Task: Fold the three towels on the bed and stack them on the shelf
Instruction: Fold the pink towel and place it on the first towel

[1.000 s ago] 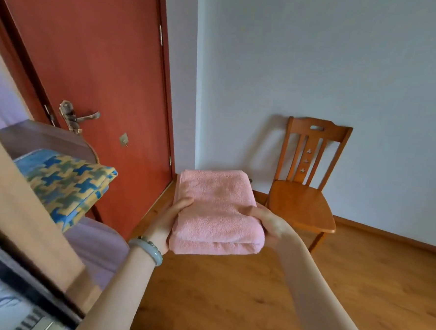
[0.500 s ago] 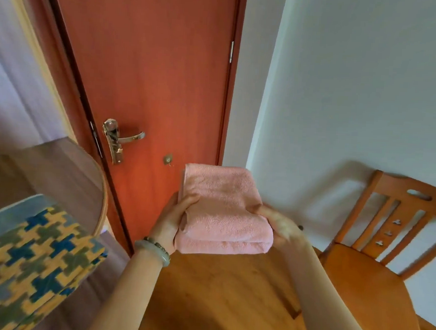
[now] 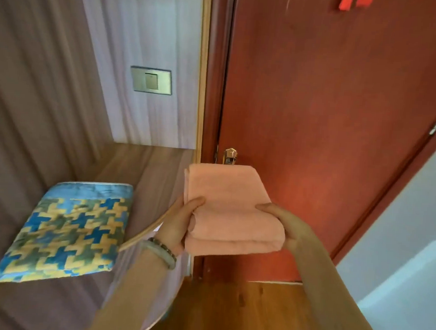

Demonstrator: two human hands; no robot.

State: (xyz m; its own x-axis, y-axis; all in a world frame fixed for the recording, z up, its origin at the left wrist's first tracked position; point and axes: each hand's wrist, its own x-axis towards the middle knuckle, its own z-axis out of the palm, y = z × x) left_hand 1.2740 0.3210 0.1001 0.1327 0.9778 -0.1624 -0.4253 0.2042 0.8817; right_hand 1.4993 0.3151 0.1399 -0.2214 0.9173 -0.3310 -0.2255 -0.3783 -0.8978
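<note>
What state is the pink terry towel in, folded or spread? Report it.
Folded. The pink terry towel is a compact block with stacked layers showing along its near edge, held between the left hand and right hand.

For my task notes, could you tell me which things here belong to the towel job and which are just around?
Job: pink towel, left hand, right hand, patterned towel, shelf.
Around: door, door handle, wall switch.
</note>
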